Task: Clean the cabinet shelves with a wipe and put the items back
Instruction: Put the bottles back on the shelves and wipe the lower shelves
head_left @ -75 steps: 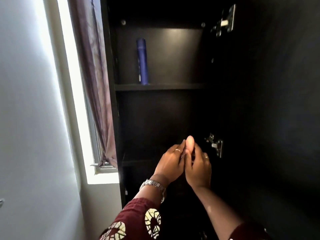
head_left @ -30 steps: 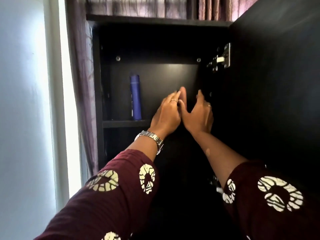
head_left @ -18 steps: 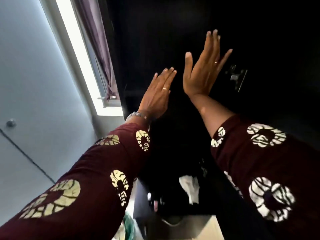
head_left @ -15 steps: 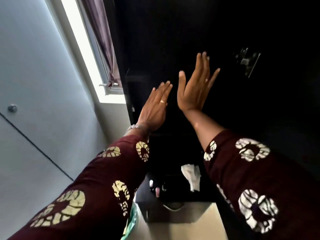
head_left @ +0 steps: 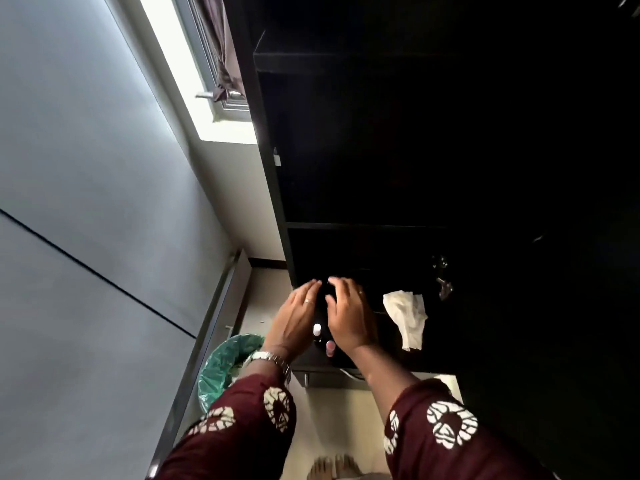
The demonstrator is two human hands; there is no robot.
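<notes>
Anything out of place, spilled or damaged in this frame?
Only the crumpled white wipe stands out: it lies loose on the dark ledge, just right of the right hand, rather than in use. No spill or damage shows, though the cabinet interior is too dark to judge.

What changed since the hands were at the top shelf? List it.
Both hands came down from high in the cabinet, empty: the left hand and right hand now hover with loose fingers over the small bottles on the low ledge. The pale item they carried up is let go. The wipe still lies on that ledge.
</notes>
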